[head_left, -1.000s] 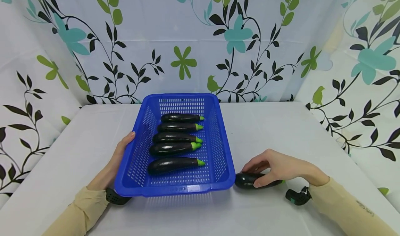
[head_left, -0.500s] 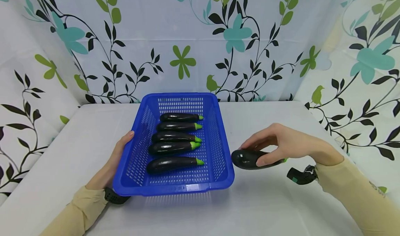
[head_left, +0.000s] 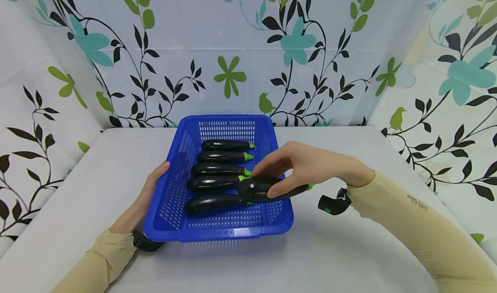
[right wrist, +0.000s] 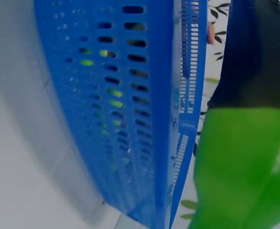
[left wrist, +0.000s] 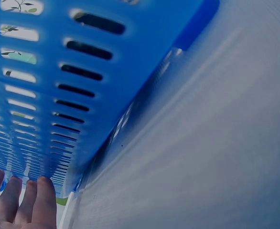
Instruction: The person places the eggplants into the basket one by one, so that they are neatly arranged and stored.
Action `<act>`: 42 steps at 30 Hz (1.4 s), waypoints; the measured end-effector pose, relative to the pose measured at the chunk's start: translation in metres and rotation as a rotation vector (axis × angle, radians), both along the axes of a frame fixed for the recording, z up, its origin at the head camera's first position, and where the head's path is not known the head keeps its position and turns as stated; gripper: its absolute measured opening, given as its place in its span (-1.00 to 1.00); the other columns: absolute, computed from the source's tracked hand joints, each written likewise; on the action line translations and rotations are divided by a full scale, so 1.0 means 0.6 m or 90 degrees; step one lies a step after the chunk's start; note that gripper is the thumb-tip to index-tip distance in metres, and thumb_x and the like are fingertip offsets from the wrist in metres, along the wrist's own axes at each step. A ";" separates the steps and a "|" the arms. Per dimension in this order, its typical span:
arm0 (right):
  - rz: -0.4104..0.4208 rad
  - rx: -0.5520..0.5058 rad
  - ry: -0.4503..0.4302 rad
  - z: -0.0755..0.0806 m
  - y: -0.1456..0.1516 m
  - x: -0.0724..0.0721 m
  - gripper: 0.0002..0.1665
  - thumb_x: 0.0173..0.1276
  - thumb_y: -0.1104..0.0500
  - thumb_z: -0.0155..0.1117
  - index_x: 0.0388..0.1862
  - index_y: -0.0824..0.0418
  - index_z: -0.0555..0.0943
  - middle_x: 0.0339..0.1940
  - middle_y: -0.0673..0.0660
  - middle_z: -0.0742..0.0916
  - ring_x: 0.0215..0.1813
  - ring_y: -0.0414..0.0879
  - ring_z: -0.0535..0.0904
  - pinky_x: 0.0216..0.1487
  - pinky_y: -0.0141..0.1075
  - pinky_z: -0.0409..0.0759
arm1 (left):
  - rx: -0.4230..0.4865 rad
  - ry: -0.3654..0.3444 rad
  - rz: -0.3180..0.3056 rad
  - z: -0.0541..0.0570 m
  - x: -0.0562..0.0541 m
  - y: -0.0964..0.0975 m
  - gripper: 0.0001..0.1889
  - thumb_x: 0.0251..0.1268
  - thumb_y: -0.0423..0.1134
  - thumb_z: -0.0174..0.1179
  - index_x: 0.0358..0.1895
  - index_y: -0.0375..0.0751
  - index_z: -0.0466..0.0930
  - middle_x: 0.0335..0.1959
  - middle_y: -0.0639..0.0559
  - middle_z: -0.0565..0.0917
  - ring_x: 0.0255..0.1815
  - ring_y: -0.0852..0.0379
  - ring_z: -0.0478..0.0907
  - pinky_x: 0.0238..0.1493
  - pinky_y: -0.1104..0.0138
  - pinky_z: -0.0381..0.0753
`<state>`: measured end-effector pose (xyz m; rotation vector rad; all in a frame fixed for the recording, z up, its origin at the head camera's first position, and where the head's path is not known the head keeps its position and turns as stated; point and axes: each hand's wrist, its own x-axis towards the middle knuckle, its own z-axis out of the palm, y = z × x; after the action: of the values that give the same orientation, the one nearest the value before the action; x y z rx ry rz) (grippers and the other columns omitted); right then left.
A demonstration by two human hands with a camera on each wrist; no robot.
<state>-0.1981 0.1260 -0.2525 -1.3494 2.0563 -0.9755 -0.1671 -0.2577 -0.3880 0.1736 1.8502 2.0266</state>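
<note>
A blue plastic basket (head_left: pixel 259 231) with slotted walls holds several dark eggplants (head_left: pixel 211 203) with green stems, lying crosswise in a column. Over its right side, the right hand (head_left: pixel 299 165) grips another eggplant (head_left: pixel 254 191) between thumb and fingers, above the basket floor. In the right wrist view the held eggplant's green stem end (right wrist: pixel 242 167) looms close beside the basket's right wall (right wrist: pixel 145 95). My left hand (head_left: pixel 145 193) lies against the outside of the basket's left wall. Its fingers (left wrist: pixel 44 200) look straight in the left wrist view.
The basket stands on a table with a white cover (head_left: pixel 330 258). Behind and on both sides hang white curtains (head_left: pixel 240 29) printed with leaves, flowers and birds. A black wrist device (head_left: pixel 335 203) hangs below the right wrist.
The right hand has lifted the eggplant off the table at the basket's right and carried it left over the rim. The left hand and basket have stayed in place.
</note>
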 end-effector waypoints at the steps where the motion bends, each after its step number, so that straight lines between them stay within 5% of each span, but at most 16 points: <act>1: 0.005 -0.003 0.001 0.000 -0.009 -0.001 -0.51 0.30 0.15 0.45 0.21 0.17 0.63 0.09 0.02 0.74 0.09 -0.14 0.70 0.17 -0.24 0.60 | 0.001 0.000 0.000 0.000 0.000 0.000 -0.22 0.40 0.44 -0.43 0.60 0.37 -0.36 0.59 -0.20 -0.04 0.42 -0.27 0.21 0.17 -0.14 0.47; 18: 0.097 -0.001 0.057 -0.007 -0.144 -0.015 -0.52 0.28 0.16 0.47 0.16 0.26 0.64 0.04 0.08 0.76 0.04 -0.24 0.69 0.11 -0.37 0.60 | -0.014 0.025 0.002 -0.006 -0.004 0.000 -0.19 0.40 0.41 -0.45 0.62 0.23 -0.38 0.58 -0.26 -0.04 0.42 -0.31 0.18 0.19 -0.12 0.43; 25: 0.106 0.030 0.095 -0.012 -0.182 -0.022 -0.53 0.30 0.14 0.45 0.16 0.24 0.65 0.03 0.07 0.76 0.01 -0.24 0.70 0.09 -0.42 0.59 | -0.013 0.030 0.010 -0.005 -0.005 0.000 -0.21 0.43 0.40 -0.45 0.62 0.24 -0.37 0.58 -0.23 -0.03 0.38 -0.15 0.25 0.19 0.00 0.44; 42: 0.112 0.124 0.090 -0.076 -0.240 -0.017 -0.54 0.31 0.10 0.45 0.16 0.19 0.65 0.00 0.03 0.77 -0.06 -0.32 0.68 0.05 -0.49 0.57 | -0.007 0.015 0.000 0.003 -0.002 -0.001 -0.22 0.41 0.42 -0.44 0.61 0.31 -0.34 0.58 -0.23 -0.01 0.38 -0.26 0.25 0.19 -0.12 0.46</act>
<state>-0.2080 -0.0183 -0.2983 -1.5001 2.0316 -0.6052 -0.1682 -0.2584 -0.3863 0.1952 1.8750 2.0234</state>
